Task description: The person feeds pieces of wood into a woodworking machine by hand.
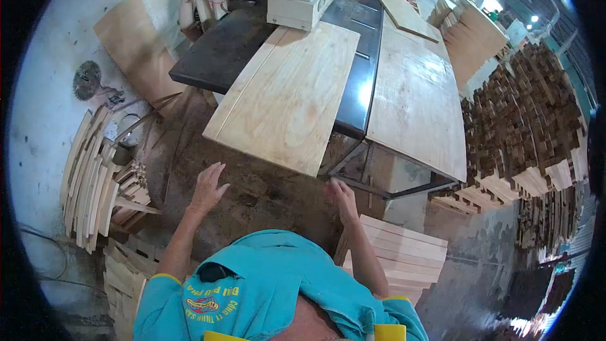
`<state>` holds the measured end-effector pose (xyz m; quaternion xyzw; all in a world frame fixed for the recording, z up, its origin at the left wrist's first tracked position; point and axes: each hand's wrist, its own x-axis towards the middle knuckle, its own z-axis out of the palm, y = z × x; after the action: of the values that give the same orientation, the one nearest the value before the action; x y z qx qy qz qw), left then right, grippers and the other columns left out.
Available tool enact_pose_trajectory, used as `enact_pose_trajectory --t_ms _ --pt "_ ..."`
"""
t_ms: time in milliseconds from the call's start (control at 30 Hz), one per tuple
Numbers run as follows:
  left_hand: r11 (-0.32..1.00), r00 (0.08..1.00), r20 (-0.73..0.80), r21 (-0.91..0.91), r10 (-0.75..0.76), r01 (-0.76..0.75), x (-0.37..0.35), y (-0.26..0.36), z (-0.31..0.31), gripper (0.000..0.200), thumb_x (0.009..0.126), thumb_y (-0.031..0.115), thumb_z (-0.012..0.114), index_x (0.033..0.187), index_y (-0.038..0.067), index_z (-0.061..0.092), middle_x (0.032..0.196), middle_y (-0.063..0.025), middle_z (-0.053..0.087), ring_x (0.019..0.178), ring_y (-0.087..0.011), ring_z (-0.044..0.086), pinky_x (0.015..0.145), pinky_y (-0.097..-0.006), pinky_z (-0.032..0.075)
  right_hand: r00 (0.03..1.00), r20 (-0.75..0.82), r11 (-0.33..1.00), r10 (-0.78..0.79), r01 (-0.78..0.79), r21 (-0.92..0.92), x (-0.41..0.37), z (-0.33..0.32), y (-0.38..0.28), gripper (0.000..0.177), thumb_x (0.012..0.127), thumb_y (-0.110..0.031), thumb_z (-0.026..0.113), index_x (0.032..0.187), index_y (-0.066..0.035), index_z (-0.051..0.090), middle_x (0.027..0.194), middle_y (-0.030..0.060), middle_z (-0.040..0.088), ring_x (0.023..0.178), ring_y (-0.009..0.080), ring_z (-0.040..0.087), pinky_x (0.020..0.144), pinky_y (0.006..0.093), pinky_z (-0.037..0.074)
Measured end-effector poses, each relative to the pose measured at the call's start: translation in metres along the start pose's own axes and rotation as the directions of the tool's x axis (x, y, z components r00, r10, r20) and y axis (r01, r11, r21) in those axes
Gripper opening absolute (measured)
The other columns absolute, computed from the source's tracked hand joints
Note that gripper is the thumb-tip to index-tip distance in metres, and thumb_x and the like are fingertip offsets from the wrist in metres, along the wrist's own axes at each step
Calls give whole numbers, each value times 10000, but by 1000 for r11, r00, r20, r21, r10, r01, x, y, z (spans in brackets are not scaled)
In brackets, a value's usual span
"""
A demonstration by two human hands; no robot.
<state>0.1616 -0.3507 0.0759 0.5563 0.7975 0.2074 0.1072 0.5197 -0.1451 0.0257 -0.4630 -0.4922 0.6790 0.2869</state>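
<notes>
Item: wood panel (287, 95), flat on desk (214, 50), far end under machine head (303, 0), near end overhanging. Left hand (208, 186), right hand (341, 197): both spread open, empty, just short of panel. Not yet gripped.

Both open hands, left hand (207, 188) and right hand (341, 197), near the wooden panel (287, 95).

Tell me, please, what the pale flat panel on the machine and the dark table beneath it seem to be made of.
The pale flat panel looks like bare, unfinished wood, perhaps plywood: light tan, with grain streaks and no gloss. The dark table beneath seems metal, possibly painted steel: smooth, black, with a bright glare patch.
</notes>
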Motion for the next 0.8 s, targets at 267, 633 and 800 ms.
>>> enact_pose_trajectory --t_ms 267,633,800 --pt "981 999 -11 190 38 -35 24 -21 -20 702 796 360 700 1361 59 410 1396 -154 424 1328 -318 350 1098 -527 239 994 6 974 112 -111 196 56 68 -3 347 918 -330 584 1110 -42 559 931 37 605 789 153 596 682 280 468" --pt "845 927 78 -390 -366 366 91 -131 -25 726 844 445 668 1343 -24 427 1213 -165 577 1096 -241 568 917 -340 449 976 -167 931 138 -70 358 21 91 24 335 931 -254 558 1104 33 569 1011 98 625 895 199 603 782 359 494" --pt "577 898 328 -688 -292 439 98 -141 -10 615 855 382 678 1275 -30 497 1127 -119 611 947 -166 594 812 -298 473 971 -206 938 122 -45 342 -8 72 27 274 936 -209 544 1088 16 579 991 71 627 890 181 601 803 347 492"
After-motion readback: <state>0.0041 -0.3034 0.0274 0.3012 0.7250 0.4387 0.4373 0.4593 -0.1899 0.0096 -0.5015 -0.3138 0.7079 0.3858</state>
